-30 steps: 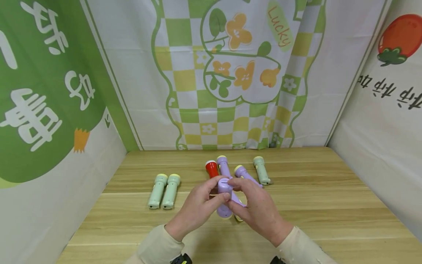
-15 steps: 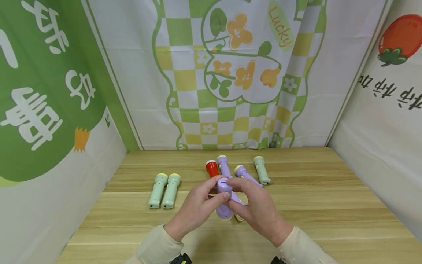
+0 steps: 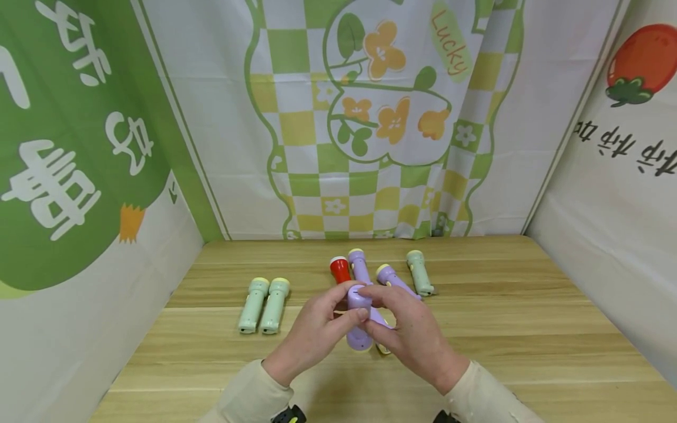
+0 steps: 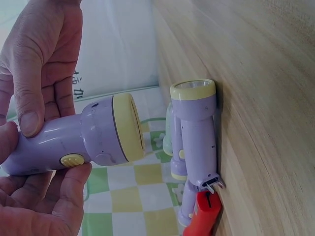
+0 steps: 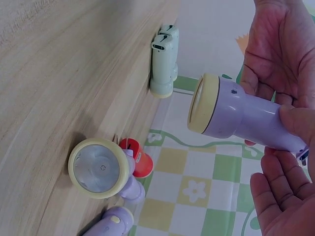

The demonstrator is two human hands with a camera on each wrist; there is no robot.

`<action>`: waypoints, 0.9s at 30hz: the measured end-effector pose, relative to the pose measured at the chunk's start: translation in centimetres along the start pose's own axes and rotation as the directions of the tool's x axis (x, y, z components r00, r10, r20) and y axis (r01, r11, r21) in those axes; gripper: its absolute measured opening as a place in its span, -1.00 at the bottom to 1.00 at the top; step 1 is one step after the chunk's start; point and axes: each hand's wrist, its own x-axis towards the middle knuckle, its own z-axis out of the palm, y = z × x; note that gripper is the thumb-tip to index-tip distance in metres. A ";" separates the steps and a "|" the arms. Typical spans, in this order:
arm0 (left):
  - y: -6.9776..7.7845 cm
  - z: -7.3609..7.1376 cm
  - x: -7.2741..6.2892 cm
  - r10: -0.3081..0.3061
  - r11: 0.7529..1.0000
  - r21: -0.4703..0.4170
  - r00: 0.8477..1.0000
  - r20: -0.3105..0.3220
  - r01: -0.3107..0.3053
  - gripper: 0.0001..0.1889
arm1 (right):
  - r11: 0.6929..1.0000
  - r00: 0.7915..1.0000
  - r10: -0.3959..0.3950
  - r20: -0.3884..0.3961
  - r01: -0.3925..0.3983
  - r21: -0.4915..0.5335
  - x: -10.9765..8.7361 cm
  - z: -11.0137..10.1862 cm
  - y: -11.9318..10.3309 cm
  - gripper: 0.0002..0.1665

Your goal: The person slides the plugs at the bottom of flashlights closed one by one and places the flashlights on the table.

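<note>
A purple flashlight (image 3: 359, 301) with a cream lens rim is held upright above the table, lens end down and tail end up. My left hand (image 3: 314, 332) grips it from the left, thumb across the body. From the right, my right hand (image 3: 418, 335) pinches it near the tail, index fingertip on the top end by a dark slot. The left wrist view shows the held flashlight (image 4: 103, 130) with its yellow switch; small metal prongs (image 5: 302, 156) show at its tail in the right wrist view. Another purple flashlight (image 3: 379, 319) lies behind it, partly hidden.
Two pale green flashlights (image 3: 275, 305) lie side by side on the wooden table (image 3: 211, 364) at the left. Farther back are a red flashlight (image 3: 340, 269), two purple flashlights (image 3: 392, 278) and another green flashlight (image 3: 419, 273). A patterned curtain (image 3: 296, 129) hangs behind the table.
Both hands and the flashlight stay almost in place. The flashlight's tail has shifted very slightly left, and less of the slot shows beside the right index fingertip.
</note>
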 end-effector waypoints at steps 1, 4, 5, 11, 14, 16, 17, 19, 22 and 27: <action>0.0 0.0 0.0 0.001 1.000 0.001 1.000 -0.001 -0.001 -0.66 | 1.000 1.000 -0.001 0.000 0.001 -0.005 0.0 0.0 0.0 -0.42; 0.0 0.0 0.0 0.000 1.000 0.002 1.000 -0.002 0.000 -0.66 | 1.000 1.000 -0.002 0.003 0.002 -0.018 0.0 0.0 0.0 -0.44; 0.0 0.0 0.0 0.000 1.000 0.002 1.000 -0.001 0.000 -0.66 | 1.000 1.000 -0.002 0.004 0.003 -0.022 0.0 -0.1 0.0 -0.44; 0.0 -0.1 -0.1 -0.002 1.000 -0.001 1.000 0.006 0.002 -0.65 | 0.999 1.000 -0.006 0.008 0.007 -0.032 0.0 -0.1 -0.1 -0.46; -0.1 -0.1 -0.1 -0.002 1.000 0.000 1.000 0.006 0.002 -0.65 | 1.000 1.000 -0.008 0.014 0.008 -0.023 0.1 -0.1 -0.2 -0.44; -0.1 -0.1 -0.1 -0.003 1.000 -0.001 1.000 0.006 0.003 -0.65 | 1.000 1.000 -0.007 0.021 0.008 -0.020 0.1 -0.1 -0.2 -0.42; -0.1 -0.1 -0.1 -0.004 1.000 -0.002 1.000 0.006 0.004 -0.65 | 1.000 1.000 -0.008 0.023 0.009 -0.020 0.1 -0.1 -0.2 -0.40; -0.2 -0.1 -0.1 -0.005 1.000 -0.003 1.000 0.006 0.005 -0.64 | 1.000 1.000 -0.009 0.028 0.010 -0.023 0.1 0.0 -0.3 -0.37; -0.2 -0.1 -0.2 -0.005 1.000 -0.008 1.000 0.008 0.005 -0.64 | 0.999 0.999 -0.007 0.032 0.008 -0.034 0.2 0.0 -0.4 -0.32; -0.1 -0.2 -0.3 -0.008 1.000 -0.012 1.000 0.014 0.008 -0.65 | 0.998 0.999 0.009 0.047 -0.007 -0.055 0.3 -0.1 -0.6 -0.29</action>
